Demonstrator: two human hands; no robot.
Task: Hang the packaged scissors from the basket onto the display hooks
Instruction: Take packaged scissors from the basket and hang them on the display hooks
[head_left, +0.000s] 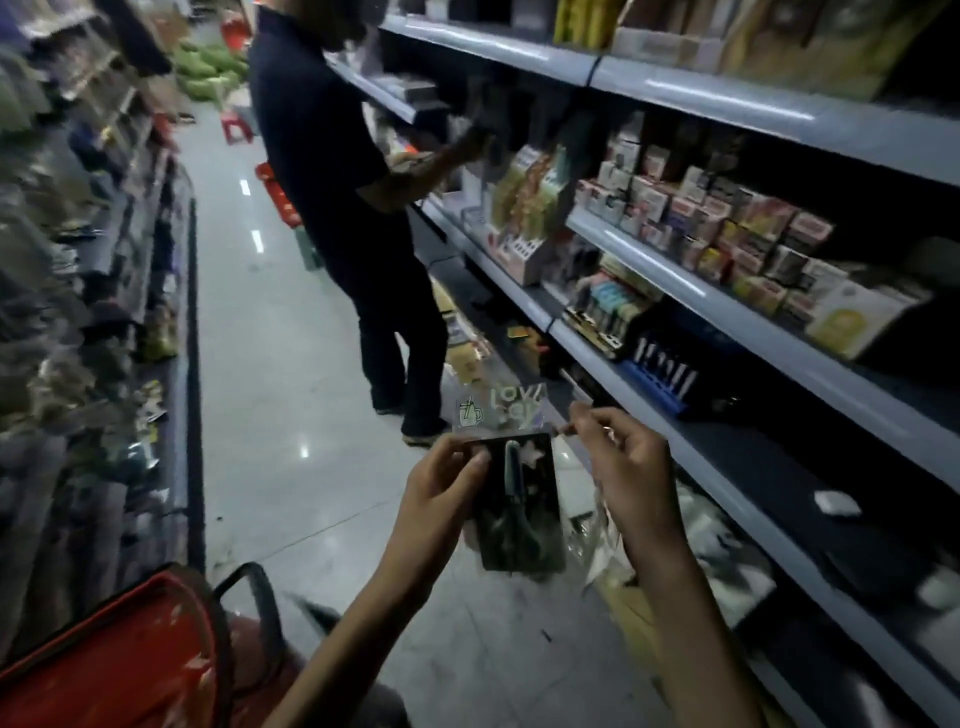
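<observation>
Aisle stock, listed left to right.

- Left shelving (78, 312): hanging and stacked goods, too blurred to identify.
- Red basket (104, 649): at the lower left corner, black handle (260, 587) raised; its contents could not be made out.
- Left hand (441, 493): gripped the packaged scissors (519, 509) by the left edge, thumb across the front of the dark card.
- Packaged scissors: held upright in the air over the tiled floor (291, 415), between the two hands. The pack had a dark backing and a clear printed header (498, 410) on top.
- A second person (337, 182): in dark clothes, stood further down the aisle, one arm reaching into the shelves.
- Right hand (618, 457): set apart from the left, fingers curled, thumb and forefinger pinching the header's upper right corner.
- Right shelving (727, 270): grey tiers carrying small boxes (727, 223), with a blue rack (660, 374) on the tier below.
</observation>
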